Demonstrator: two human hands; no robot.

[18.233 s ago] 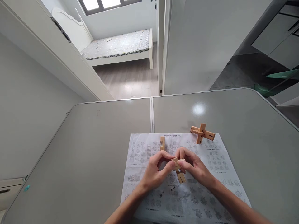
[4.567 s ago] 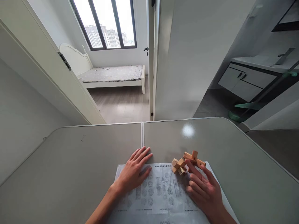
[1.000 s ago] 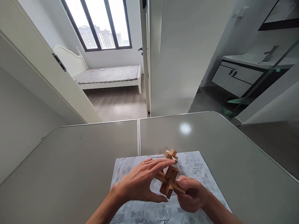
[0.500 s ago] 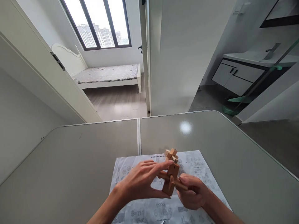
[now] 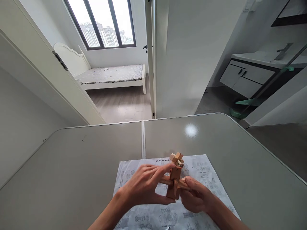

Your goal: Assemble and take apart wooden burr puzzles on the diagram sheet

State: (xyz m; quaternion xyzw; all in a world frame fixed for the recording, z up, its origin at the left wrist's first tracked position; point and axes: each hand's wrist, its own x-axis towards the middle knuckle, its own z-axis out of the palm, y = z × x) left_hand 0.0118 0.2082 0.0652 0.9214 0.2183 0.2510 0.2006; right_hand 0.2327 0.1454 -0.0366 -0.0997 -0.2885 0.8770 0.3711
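Observation:
A reddish-brown wooden burr puzzle [image 5: 176,172] is held up over a printed paper sheet [image 5: 165,218]. My left hand [image 5: 141,183] pinches its upright piece, index finger at the top and thumb at the bottom. From the right, my right hand [image 5: 198,195] has its thumb and curled fingers closed on the wooden rod [image 5: 184,184] that crosses the puzzle. The rod's other end [image 5: 165,180] sticks out toward my left palm. Just beyond, a paler wooden puzzle [image 5: 177,158] made of interlocked blocks stands on the sheet, partly covered by the one in my hands.
The sheet lies on a grey-beige table [image 5: 83,166] with a light seam [image 5: 143,140] and a raised pale rim. Past the table are an open doorway, a bed [image 5: 112,75], a white wall panel [image 5: 187,57] and a sink cabinet [image 5: 247,76].
The held puzzle has tilted a little, its top going left. My right hand has shifted slightly up and left along with the rod. The left hand keeps its pinch.

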